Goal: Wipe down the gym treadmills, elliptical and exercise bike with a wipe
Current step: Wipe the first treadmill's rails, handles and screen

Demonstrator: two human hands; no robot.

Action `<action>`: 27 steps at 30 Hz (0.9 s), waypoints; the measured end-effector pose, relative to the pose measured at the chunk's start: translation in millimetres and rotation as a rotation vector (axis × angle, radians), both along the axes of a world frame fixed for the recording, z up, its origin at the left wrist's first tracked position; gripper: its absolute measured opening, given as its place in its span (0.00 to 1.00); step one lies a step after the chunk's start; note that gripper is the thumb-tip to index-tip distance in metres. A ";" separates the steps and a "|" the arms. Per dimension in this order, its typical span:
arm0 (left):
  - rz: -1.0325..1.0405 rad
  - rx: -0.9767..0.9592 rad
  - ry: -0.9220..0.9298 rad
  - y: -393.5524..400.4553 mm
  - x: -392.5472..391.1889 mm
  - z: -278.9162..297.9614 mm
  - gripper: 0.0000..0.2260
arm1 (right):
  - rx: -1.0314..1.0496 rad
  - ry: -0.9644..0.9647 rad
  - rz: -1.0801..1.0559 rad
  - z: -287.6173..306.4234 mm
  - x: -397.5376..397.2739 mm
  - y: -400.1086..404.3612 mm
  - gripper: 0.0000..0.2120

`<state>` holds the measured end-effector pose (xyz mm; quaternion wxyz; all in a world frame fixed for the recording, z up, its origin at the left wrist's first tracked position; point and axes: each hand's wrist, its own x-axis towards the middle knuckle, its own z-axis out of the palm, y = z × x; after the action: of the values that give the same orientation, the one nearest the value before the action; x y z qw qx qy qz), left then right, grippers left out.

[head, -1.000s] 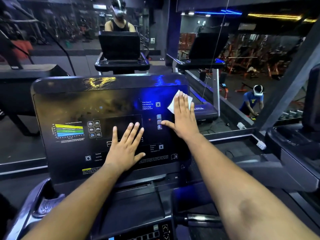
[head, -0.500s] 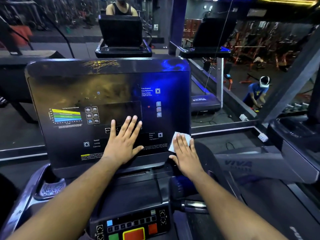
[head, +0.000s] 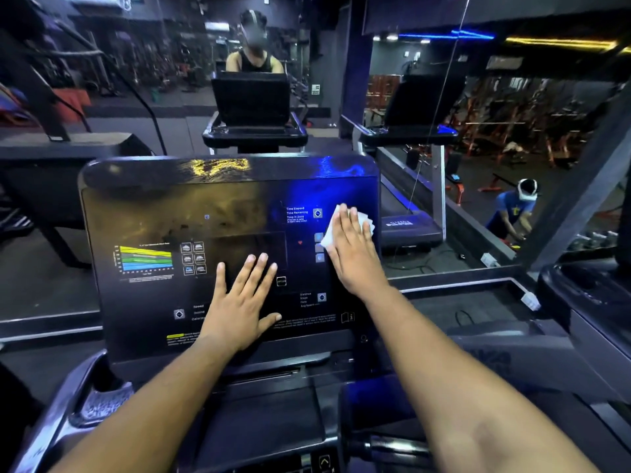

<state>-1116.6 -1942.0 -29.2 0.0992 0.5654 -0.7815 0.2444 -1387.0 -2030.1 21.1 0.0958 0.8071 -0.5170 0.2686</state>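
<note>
Up right, wipe point(head: 367, 223) under flat right hand point(head: 353, 252) — on console point(head: 164, 206).

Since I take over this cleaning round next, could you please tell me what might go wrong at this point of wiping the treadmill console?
The left hand rests flat on the console near its printed buttons, so it may press one or leave fresh prints. The right hand presses the wipe with flat fingers near the console's right edge, so the wipe could slip off. The panel's left half might get skipped.
</note>
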 end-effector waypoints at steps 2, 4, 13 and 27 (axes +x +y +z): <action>0.009 -0.008 0.003 0.3 1.4 -0.9 0.42 | -0.015 0.039 -0.033 21.6 10.1 -8.9 0.34; 0.013 -0.009 0.004 0.6 2.8 -1.4 0.42 | -0.014 0.039 -0.080 27.7 23.1 -9.9 0.38; 0.006 -0.003 0.003 2.0 31.7 -7.1 0.42 | -0.143 0.285 0.015 -67.6 4.6 29.1 0.48; -0.013 -0.039 0.024 8.5 78.5 -11.7 0.44 | -0.113 0.253 -0.046 -60.6 60.5 37.6 0.56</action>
<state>-1038.1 -1933.5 -40.9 0.1214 0.5611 -0.7790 0.2522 -1326.5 -1992.5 -39.5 0.2115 0.8158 -0.5031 0.1914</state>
